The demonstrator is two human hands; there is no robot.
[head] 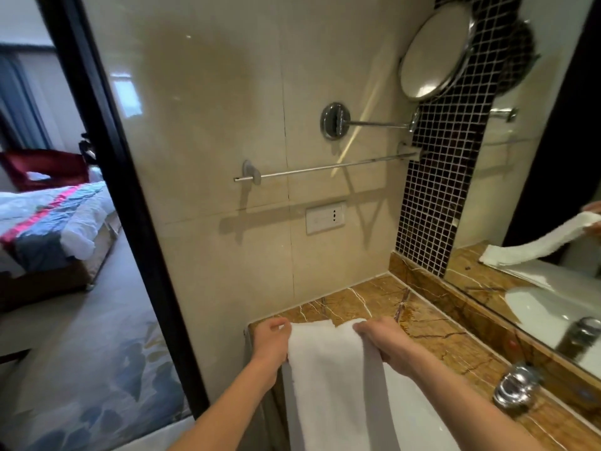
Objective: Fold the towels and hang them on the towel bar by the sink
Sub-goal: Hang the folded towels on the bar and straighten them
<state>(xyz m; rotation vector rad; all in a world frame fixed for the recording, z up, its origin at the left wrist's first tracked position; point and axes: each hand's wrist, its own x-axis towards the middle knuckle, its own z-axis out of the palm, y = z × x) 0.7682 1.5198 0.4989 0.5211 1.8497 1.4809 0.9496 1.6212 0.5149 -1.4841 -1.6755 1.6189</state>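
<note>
Towel [328, 379], white and folded long, hangs over the left end of the marble surface [432, 333], top corners pinched by left grip [271, 341] and right grip [385, 343]. Above on the wall runs the towel bar [325, 169], socket plate [325, 218] beneath it, swing-arm mirror [434, 55] over it.

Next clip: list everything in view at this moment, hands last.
towel: one, white, held over the counter's front edge
towel bar: one, chrome, on the beige wall
round mirror: one, chrome-rimmed, on an arm above the bar
socket plate: one, white, below the bar
counter: one, brown marble, under the towel
tap: one, chrome, on the counter, right
wall mirror: one, right side
bed: one, white and blue, through the doorway
left hand: grips the towel's left corner
right hand: grips the towel's right corner
</note>
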